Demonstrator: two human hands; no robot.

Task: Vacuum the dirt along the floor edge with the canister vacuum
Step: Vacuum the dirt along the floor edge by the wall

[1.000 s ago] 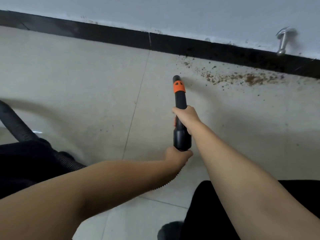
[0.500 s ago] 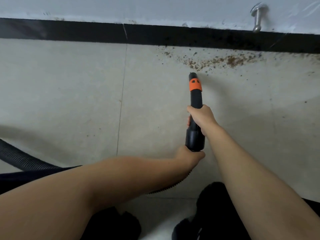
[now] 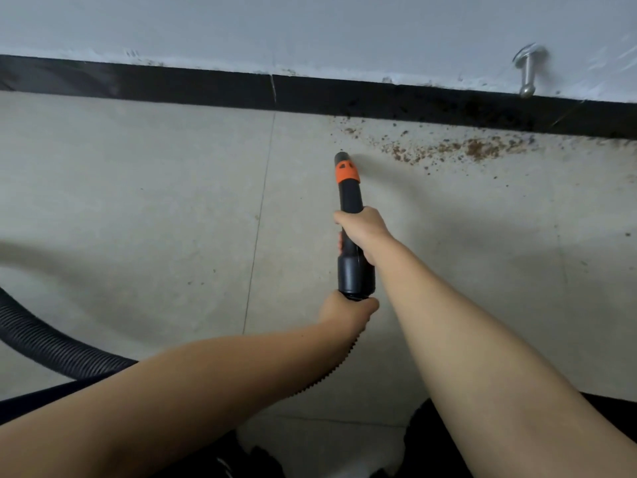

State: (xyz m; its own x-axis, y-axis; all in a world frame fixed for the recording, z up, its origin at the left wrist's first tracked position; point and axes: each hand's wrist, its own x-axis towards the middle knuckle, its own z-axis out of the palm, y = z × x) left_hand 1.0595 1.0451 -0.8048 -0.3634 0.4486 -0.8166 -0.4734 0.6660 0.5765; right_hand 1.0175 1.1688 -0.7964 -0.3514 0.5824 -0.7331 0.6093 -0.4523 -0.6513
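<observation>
A black vacuum nozzle (image 3: 351, 198) with an orange collar points toward the wall, its tip just left of a band of brown dirt (image 3: 458, 150) spread along the black baseboard (image 3: 206, 89). My right hand (image 3: 362, 231) grips the nozzle tube at its middle. My left hand (image 3: 346, 312) grips the hose end just behind the nozzle's wide black cuff. The ribbed black hose (image 3: 41, 343) runs from under my left forearm and curves off to the left edge. The canister itself is out of sight.
A metal door stop (image 3: 527, 72) sticks out of the grey wall above the dirt. Pale floor tiles (image 3: 138, 201) with a grout line run left of the nozzle. My dark-clad legs and shoes (image 3: 434, 443) are at the bottom.
The view has shifted; the nozzle tip now sits further left of the dirt band than half a second ago. Both hands keep their grip.
</observation>
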